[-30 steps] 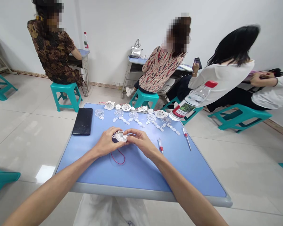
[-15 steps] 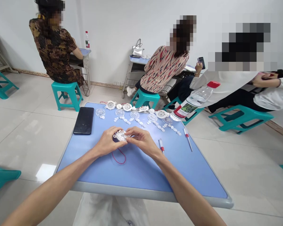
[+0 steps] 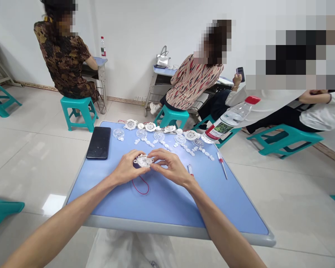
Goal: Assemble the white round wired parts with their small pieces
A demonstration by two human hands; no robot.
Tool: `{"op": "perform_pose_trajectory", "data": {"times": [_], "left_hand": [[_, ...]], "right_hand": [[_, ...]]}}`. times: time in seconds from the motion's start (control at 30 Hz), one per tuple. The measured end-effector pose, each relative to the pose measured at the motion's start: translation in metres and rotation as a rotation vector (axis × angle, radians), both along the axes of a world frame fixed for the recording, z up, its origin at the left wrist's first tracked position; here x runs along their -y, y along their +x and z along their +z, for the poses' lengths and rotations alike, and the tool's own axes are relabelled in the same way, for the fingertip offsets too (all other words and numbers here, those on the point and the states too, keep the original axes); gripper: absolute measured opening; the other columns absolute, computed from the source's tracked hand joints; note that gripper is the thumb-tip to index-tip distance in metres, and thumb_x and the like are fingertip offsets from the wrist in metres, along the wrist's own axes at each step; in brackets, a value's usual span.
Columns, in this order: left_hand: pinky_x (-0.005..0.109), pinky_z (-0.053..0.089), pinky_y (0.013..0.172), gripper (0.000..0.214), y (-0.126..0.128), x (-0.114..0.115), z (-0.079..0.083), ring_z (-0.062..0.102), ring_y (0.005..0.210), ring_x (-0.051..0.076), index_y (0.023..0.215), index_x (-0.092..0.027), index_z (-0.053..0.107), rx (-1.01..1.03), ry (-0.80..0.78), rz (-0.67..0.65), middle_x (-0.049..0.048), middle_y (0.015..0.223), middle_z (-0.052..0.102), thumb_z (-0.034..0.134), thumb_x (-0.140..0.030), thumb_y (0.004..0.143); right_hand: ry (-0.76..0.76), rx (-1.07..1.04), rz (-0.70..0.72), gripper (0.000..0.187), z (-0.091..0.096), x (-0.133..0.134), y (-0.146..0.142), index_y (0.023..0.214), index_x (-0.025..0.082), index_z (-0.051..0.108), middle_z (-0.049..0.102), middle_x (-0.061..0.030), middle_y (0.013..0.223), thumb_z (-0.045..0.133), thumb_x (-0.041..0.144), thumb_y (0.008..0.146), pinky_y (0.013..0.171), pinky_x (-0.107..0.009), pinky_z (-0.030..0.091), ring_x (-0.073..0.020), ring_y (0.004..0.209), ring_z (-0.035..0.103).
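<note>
Over the middle of the blue desk, my left hand point(image 3: 128, 166) is closed around a round white plastic casing point(image 3: 143, 160) with small parts inside and a lug at its side. A red cord loop point(image 3: 141, 186) lies on the desk just below it. My right hand point(image 3: 169, 167) is at the casing's right edge, thumb and fingers apart; whether its fingertips touch the casing I cannot tell. Beside the right wrist lies a screwdriver point(image 3: 190, 170), its lower part hidden by the hand.
A black phone point(image 3: 98, 143) lies at the desk's left. Along the far edge are several similar white casings point(image 3: 150, 127), clear round covers point(image 3: 159, 136) and small white discs point(image 3: 188, 149). A water bottle point(image 3: 226, 121) and another screwdriver point(image 3: 222, 165) are at right. Several people sit beyond.
My right fingers have drawn back from the casing's middle to its right edge and spread apart. The left hand keeps its hold in the same place.
</note>
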State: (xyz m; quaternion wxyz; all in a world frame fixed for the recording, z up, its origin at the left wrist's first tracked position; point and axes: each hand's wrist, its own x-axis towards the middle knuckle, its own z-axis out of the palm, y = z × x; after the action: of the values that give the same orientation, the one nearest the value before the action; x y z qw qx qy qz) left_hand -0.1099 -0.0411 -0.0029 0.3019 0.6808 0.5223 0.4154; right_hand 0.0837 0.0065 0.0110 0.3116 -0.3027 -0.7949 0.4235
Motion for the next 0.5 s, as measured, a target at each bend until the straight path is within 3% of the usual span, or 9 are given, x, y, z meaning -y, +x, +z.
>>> {"op": "perform_pose_trajectory", "data": {"times": [0.27, 0.5], "left_hand": [[0.028, 0.047, 0.074, 0.039, -0.0002, -0.0009, -0.0009, 0.061, 0.084, 0.019, 0.105, -0.018, 0.066, -0.001, 0.004, -0.001, 0.0035, 0.094, 0.066, 0.077, -0.031, 0.07], [0.03, 0.047, 0.079, 0.04, -0.0001, -0.0007, -0.002, 0.061, 0.089, 0.019, 0.106, -0.018, 0.064, -0.016, 0.021, -0.004, 0.0039, 0.099, 0.065, 0.077, -0.031, 0.072]], "right_hand": [[0.125, 0.075, 0.0, 0.019, 0.0024, -0.0021, 0.0005, 0.099, 0.026, 0.074, 0.066, -0.0062, 0.101, 0.058, 0.025, 0.088, 0.066, -0.03, 0.054, -0.018, 0.084, 0.064], [0.212, 0.052, -0.022, 0.012, -0.0022, -0.0022, -0.0009, 0.092, 0.022, 0.072, 0.062, -0.0058, 0.098, 0.062, 0.023, 0.086, 0.067, -0.029, 0.059, -0.0158, 0.082, 0.063]]}}
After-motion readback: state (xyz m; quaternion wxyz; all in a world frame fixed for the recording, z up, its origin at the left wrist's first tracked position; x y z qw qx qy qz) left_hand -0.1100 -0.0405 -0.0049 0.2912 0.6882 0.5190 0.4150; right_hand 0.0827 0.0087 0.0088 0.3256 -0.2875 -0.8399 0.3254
